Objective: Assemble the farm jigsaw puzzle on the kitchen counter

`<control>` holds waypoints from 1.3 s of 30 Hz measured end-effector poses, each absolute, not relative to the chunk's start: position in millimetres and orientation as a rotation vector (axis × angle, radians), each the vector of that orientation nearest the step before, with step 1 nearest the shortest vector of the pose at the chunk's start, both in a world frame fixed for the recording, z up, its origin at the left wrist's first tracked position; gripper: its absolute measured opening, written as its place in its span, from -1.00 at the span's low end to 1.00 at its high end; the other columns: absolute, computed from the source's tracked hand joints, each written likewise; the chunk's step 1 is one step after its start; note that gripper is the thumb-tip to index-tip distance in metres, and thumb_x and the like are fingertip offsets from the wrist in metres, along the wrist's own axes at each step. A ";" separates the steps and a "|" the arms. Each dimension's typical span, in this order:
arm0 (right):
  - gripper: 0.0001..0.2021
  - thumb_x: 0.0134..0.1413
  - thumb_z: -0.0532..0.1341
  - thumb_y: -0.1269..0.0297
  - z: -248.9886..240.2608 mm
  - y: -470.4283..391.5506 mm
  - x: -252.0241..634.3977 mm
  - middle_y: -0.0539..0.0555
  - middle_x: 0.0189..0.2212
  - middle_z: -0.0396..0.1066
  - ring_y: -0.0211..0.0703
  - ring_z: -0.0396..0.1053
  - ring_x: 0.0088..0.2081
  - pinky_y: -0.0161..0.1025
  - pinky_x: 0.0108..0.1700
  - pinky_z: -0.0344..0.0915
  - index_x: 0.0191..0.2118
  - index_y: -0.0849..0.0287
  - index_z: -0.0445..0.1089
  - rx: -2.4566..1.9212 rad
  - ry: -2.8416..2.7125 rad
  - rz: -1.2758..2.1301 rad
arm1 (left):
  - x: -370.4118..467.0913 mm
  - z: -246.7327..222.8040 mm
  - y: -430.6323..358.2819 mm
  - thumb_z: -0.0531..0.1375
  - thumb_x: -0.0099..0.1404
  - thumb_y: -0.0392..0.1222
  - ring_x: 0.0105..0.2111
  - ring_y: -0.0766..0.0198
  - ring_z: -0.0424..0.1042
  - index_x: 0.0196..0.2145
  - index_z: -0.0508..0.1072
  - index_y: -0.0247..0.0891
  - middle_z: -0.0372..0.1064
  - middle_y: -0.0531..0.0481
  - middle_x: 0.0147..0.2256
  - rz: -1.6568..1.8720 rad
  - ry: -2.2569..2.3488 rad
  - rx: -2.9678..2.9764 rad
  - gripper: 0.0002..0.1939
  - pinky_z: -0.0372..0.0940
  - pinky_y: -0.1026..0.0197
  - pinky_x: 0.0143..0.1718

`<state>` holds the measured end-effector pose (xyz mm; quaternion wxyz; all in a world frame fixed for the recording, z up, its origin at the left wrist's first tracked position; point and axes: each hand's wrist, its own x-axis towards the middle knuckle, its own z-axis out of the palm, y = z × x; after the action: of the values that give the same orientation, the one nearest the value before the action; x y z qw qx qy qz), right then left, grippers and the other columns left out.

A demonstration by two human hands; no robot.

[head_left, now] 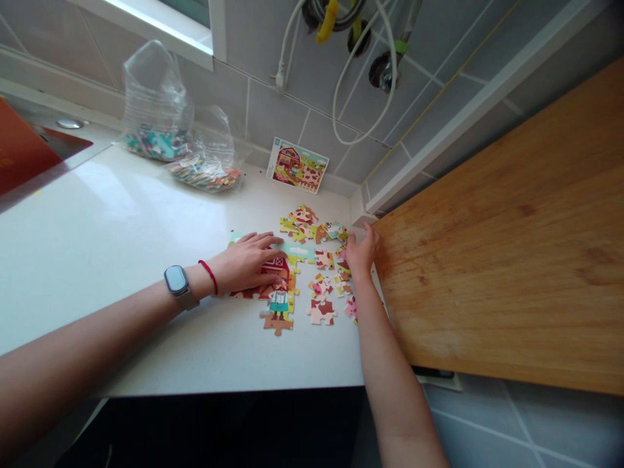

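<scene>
My left hand [249,262] lies flat with fingers outstretched on a partly joined jigsaw puzzle [279,304], covering much of its red barn. A figure in a teal apron and a strip of pale blue sky show around the fingers. Beside the right edge of the white counter, my right hand [361,251] has its thumb apart from its fingers, with no piece visible between them. It is by a cluster of loose puzzle pieces [336,231], some partly hidden behind it. Closer to me lie a brown-and-cream piece [322,312] and a piece with a pink pig [319,286].
A picture card [298,166] of the farm scene leans against the tiled wall. Two clear bags of puzzle pieces [155,140] [207,172] stand at the back left. A wooden board [507,227] rises along the right side. A white cable [336,97] hangs above.
</scene>
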<state>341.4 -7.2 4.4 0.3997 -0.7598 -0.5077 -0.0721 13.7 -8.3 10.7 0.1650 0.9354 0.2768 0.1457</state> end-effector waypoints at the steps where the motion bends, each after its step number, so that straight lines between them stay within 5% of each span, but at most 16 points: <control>1: -0.51 0.18 0.20 0.26 2.7 -8.2 337.1 0.41 0.18 0.36 0.21 0.27 0.28 0.14 0.39 0.13 0.20 0.31 0.46 -1.929 -1.377 -0.139 | 13.7 10.6 -8.4 0.23 0.43 0.17 0.33 -0.21 0.27 0.14 0.53 -0.14 0.30 -0.26 0.33 0.423 0.788 2.661 -0.53 0.19 -0.28 0.31; 7: -0.48 0.25 0.26 0.06 -5.8 -12.6 321.3 0.27 0.35 0.30 0.32 0.02 0.46 0.28 0.45 -0.02 0.25 0.13 0.48 -1.997 -1.711 0.054 | 13.3 7.2 -7.7 0.24 0.42 0.18 0.33 -0.18 0.27 0.13 0.53 -0.11 0.31 -0.22 0.32 0.458 0.797 2.643 -0.54 0.17 -0.26 0.33; 14: -0.54 0.21 0.29 0.15 -2.8 -7.7 332.6 0.28 0.07 0.54 0.18 0.38 0.15 0.12 0.30 0.26 0.18 0.19 0.52 -1.925 -1.729 0.090 | 13.3 7.9 -7.1 0.28 0.40 0.13 0.33 -0.16 0.28 0.10 0.55 -0.13 0.33 -0.23 0.30 0.461 0.781 2.636 -0.57 0.20 -0.24 0.32; 20: -0.49 0.18 0.33 0.07 -7.2 -7.8 330.7 0.37 0.24 0.41 0.20 0.34 0.26 0.14 0.36 0.21 0.18 0.23 0.52 -1.898 -1.694 0.126 | 13.3 8.0 -6.8 0.28 0.40 0.16 0.32 -0.21 0.30 0.05 0.58 -0.13 0.36 -0.24 0.28 0.509 0.776 2.595 -0.59 0.20 -0.27 0.32; 26: -0.60 0.11 0.34 0.24 -1.7 -7.1 333.4 0.25 0.05 0.57 0.07 0.49 0.09 0.04 0.25 0.36 0.07 0.18 0.58 -1.785 -1.701 0.185 | 13.8 11.0 -3.8 0.29 0.42 0.11 0.24 -0.14 0.40 0.03 0.58 -0.13 0.48 -0.19 0.17 0.606 0.744 2.530 -0.64 0.30 -0.23 0.27; 35: -0.59 0.07 0.39 0.29 19.6 -13.2 318.1 0.23 0.09 0.55 0.04 0.48 0.13 0.01 0.28 0.35 0.07 0.15 0.59 -1.570 -1.701 0.193 | 13.9 22.1 -5.2 0.22 0.45 -0.04 0.18 -0.10 0.45 0.06 0.57 -0.19 0.53 -0.21 0.10 0.758 0.712 2.445 -0.69 0.33 -0.25 0.25; 39: -0.64 0.17 0.38 0.24 36.8 -23.9 298.4 0.17 0.13 0.56 0.02 0.47 0.18 0.02 0.33 0.32 0.10 0.06 0.59 -1.447 -1.771 0.217 | 15.9 32.4 -8.7 0.24 0.42 0.02 -0.07 0.05 0.61 0.05 0.55 -0.19 0.61 -0.18 -0.02 0.875 0.825 2.050 -0.65 0.51 -0.04 0.02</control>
<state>298.4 -23.9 36.8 0.4098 -0.5745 -0.7032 0.0862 15.9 -8.7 32.4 0.3730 0.8003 0.3221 0.3414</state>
